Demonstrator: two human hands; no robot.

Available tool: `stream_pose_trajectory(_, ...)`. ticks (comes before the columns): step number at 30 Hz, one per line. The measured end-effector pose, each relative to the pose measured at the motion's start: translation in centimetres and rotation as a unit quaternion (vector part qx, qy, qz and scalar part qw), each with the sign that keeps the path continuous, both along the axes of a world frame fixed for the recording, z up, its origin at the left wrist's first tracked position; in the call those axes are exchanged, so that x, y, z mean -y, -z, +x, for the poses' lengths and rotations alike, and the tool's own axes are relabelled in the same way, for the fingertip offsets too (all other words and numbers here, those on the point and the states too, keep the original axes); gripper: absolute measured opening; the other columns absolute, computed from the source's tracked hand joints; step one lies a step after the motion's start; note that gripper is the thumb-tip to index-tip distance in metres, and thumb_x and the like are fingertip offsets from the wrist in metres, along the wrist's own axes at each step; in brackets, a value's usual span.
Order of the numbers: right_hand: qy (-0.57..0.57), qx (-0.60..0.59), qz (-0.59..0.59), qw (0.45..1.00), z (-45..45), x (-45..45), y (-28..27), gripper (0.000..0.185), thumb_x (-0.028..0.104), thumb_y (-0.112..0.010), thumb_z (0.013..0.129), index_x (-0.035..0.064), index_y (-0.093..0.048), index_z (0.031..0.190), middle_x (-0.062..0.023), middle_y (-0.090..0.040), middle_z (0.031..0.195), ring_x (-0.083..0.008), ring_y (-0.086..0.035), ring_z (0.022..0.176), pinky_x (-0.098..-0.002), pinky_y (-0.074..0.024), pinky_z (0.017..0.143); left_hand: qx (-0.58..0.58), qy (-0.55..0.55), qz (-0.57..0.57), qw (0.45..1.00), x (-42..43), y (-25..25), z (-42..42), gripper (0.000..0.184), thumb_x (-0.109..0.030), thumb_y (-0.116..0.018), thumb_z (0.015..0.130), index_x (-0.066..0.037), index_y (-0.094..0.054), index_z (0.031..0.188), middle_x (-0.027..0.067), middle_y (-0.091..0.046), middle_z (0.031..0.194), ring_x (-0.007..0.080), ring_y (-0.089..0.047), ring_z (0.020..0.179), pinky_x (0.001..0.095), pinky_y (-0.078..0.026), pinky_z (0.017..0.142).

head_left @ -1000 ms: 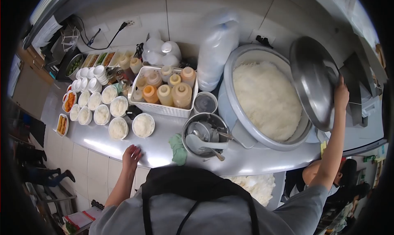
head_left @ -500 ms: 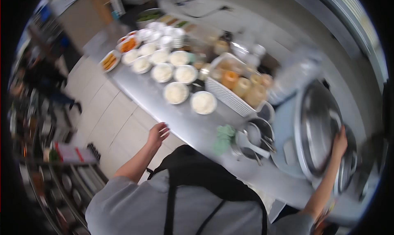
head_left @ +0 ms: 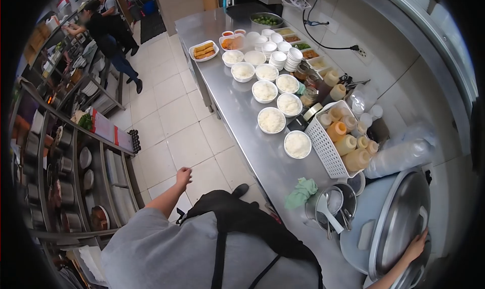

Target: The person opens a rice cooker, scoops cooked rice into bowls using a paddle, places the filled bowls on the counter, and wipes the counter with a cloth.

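My right hand (head_left: 416, 247) is at the lower right, its fingers around the lower end of the handle (head_left: 423, 219) on a large metal pot lid (head_left: 401, 226). The lid stands tilted against a big pale-blue tub (head_left: 353, 246). My left hand (head_left: 184, 177) hangs over the floor beside the counter, fingers curled in, with nothing visible in it. Near the tub sits a metal pot (head_left: 352, 200) holding a white rice paddle (head_left: 328, 213) and other utensils. A green cloth (head_left: 302, 193) lies next to that pot.
Several bowls of rice (head_left: 271, 120) line the steel counter (head_left: 237, 114), with a plate of fried rolls (head_left: 204, 51) and stacked small white dishes (head_left: 278, 59) farther along. A white basket (head_left: 328, 145) holds sauce bottles. Shelves (head_left: 76, 152) stand left; a co-worker (head_left: 108, 41) stands beyond.
The view has swung left, so the counter and lid appear farther right and lower. My left hand's fingers have curled in. My right hand stays at the lid's handle.
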State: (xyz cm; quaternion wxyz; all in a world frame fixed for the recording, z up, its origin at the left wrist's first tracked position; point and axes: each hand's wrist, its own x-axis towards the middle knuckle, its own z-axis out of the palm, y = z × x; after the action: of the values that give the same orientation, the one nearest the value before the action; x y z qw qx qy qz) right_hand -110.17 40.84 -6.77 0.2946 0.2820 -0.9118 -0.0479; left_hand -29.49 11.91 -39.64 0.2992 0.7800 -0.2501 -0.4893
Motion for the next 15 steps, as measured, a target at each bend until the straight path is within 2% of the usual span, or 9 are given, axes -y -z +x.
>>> stream_pose_trajectory(2, -0.039, -0.024, -0.015, 0.999, -0.4, -0.1, 0.3, 0.046, 0.013, -0.044, 0.081, 0.0230, -0.034, 0.125, -0.0172, -0.057, 0.097, -0.0361, -0.056, 0.076, -0.0438, -0.0443, 0.062, 0.111, 0.018, 0.040, 0.993, -2.4, 2.8, 4.2, 0.024, -0.017, -0.052, 0.072, -0.004, -0.054, 0.092, 0.0092, -0.054, 0.077, 0.0201, -0.055, 0.068, 0.0364, -0.049, 0.054)
stream_pose_trajectory(5, 0.048, 0.019, 0.006, 0.999, 0.0, 0.1, -0.3, 0.044, 0.012, -0.044, 0.082, 0.0206, -0.036, 0.125, -0.0168, -0.056, 0.101, -0.0343, -0.056, 0.081, -0.0407, -0.0447, 0.066, 0.222, 0.014, 0.068, 0.973, -5.4, 3.8, 8.1, 0.020, -0.017, -0.055, 0.068, 0.000, -0.058, 0.079, 0.0140, -0.060, 0.071, 0.0221, -0.058, 0.069, 0.0337, -0.048, 0.060)
stream_pose_trajectory(6, -0.056, 0.019, -0.035, 0.998, -0.8, -0.7, -0.1, 0.042, 0.012, -0.044, 0.083, 0.0186, -0.037, 0.124, -0.0164, -0.055, 0.103, -0.0325, -0.055, 0.085, -0.0383, -0.0445, 0.068, 0.251, 0.021, 0.060, 0.966, -5.8, 5.0, 9.4, 0.020, -0.016, -0.054, 0.067, 0.000, -0.059, 0.079, 0.0147, -0.060, 0.072, 0.0236, -0.059, 0.069, 0.0343, -0.047, 0.062)
stream_pose_trajectory(7, -0.161, 0.017, -0.074, 0.984, -1.1, -1.0, -0.2, 0.041, 0.012, -0.045, 0.084, 0.0165, -0.039, 0.124, -0.0160, -0.055, 0.105, -0.0307, -0.055, 0.090, -0.0358, -0.0444, 0.071, 0.247, 0.021, 0.058, 0.967, -5.5, 5.1, 9.7, 0.020, -0.016, -0.054, 0.067, 0.000, -0.059, 0.079, 0.0147, -0.060, 0.072, 0.0236, -0.059, 0.069, 0.0343, -0.047, 0.062)
stream_pose_trajectory(8, -0.161, 0.013, -0.075, 0.984, 0.0, -0.7, -1.0, 0.041, 0.012, -0.045, 0.084, 0.0165, -0.039, 0.124, -0.0160, -0.055, 0.105, -0.0307, -0.055, 0.090, -0.0358, -0.0444, 0.071, 0.237, 0.007, 0.060, 0.970, -5.5, 5.0, 10.2, 0.019, -0.015, -0.055, 0.066, -0.001, -0.059, 0.078, 0.0150, -0.060, 0.072, 0.0238, -0.058, 0.070, 0.0342, -0.046, 0.064)
stream_pose_trajectory(10, -0.105, -0.008, -0.177, 0.979, 4.9, 0.7, -4.3, 0.039, 0.016, -0.048, 0.084, 0.0157, -0.042, 0.122, -0.0184, -0.054, 0.103, -0.0323, -0.054, 0.089, -0.0368, -0.0417, 0.073, 0.224, -0.007, 0.062, 0.973, -4.9, 5.3, 10.9, 0.018, -0.015, -0.056, 0.065, -0.001, -0.060, 0.076, 0.0153, -0.060, 0.073, 0.0241, -0.058, 0.070, 0.0341, -0.045, 0.065)
stream_pose_trajectory(11, -0.037, 0.023, -0.209, 0.977, 9.3, 2.4, -6.8, 0.033, 0.016, -0.050, 0.084, 0.0081, -0.048, 0.115, -0.0154, -0.056, 0.102, -0.0257, -0.057, 0.087, -0.0335, -0.0429, 0.074, 0.200, -0.012, 0.041, 0.979, -4.4, 6.1, 11.2, 0.018, -0.015, -0.057, 0.065, -0.001, -0.060, 0.076, 0.0149, -0.060, 0.072, 0.0238, -0.058, 0.070, 0.0337, -0.045, 0.065)
stream_pose_trajectory(12, -0.037, 0.021, -0.211, 0.976, 11.5, 3.5, -7.5, 0.033, 0.016, -0.050, 0.084, 0.0081, -0.048, 0.115, -0.0154, -0.056, 0.102, -0.0257, -0.057, 0.087, -0.0335, -0.0429, 0.074, 0.177, -0.017, 0.018, 0.984, -3.9, 6.6, 11.5, 0.017, -0.015, -0.058, 0.064, -0.001, -0.060, 0.075, 0.0146, -0.061, 0.072, 0.0236, -0.058, 0.070, 0.0332, -0.045, 0.065)
stream_pose_trajectory(15, -0.233, -0.062, -0.339, 0.909, 19.4, 7.6, -8.6, 0.022, 0.015, -0.049, 0.085, -0.0017, -0.057, 0.098, -0.0076, -0.061, 0.093, -0.0138, -0.058, 0.081, -0.0253, -0.0452, 0.073, 0.111, -0.030, 0.007, 0.993, -2.6, 7.5, 13.2, 0.014, -0.014, -0.060, 0.065, -0.003, -0.060, 0.074, 0.0097, -0.058, 0.067, 0.0184, -0.056, 0.063, 0.0303, -0.045, 0.055)
